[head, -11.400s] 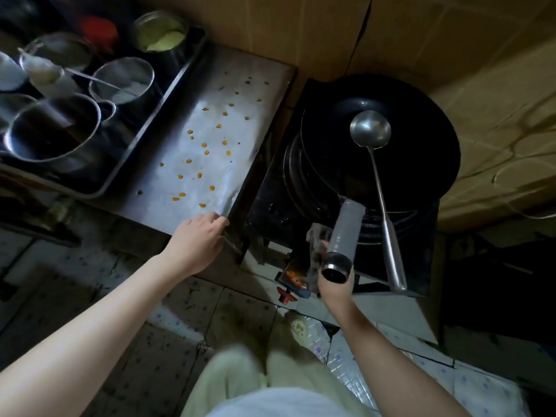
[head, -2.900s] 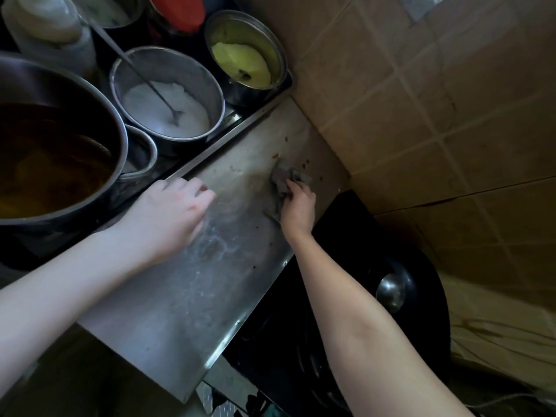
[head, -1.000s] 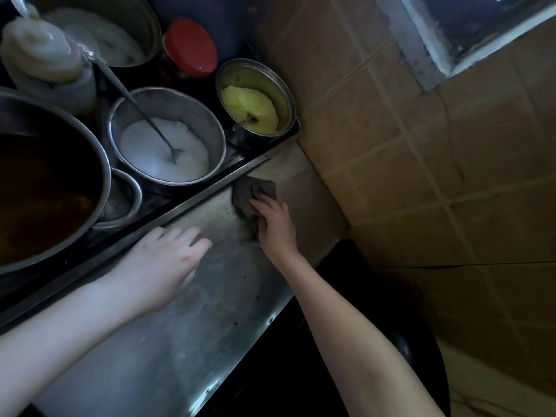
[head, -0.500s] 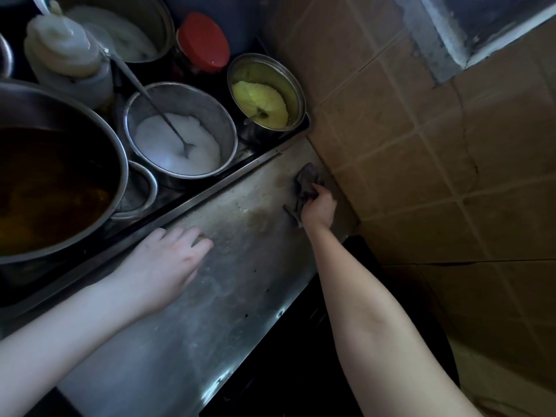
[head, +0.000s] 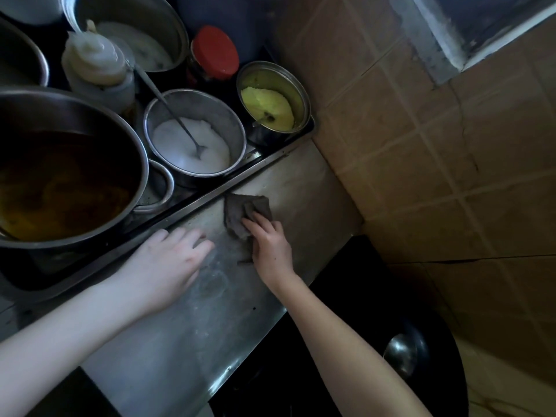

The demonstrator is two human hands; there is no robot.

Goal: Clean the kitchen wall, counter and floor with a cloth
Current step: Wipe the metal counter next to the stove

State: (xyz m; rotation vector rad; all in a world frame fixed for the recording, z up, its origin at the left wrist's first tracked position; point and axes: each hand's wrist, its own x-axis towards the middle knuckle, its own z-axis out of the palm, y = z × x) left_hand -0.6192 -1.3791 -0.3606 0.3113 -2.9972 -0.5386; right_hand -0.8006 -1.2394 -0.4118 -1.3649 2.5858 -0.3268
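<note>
The right hand (head: 272, 248) is pressing the grey cloth (head: 240, 213) with straight fingers against the counter (head: 192, 341) at its far left edge, just beside the tray (head: 210, 197) rim. The left hand (head: 168, 266) is resting flat on the steel nearby, holding nothing.

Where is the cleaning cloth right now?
In the head view the grey cloth lies on the steel counter, pressed under the right hand, close against the tray rim. The left hand rests beside it.
</note>
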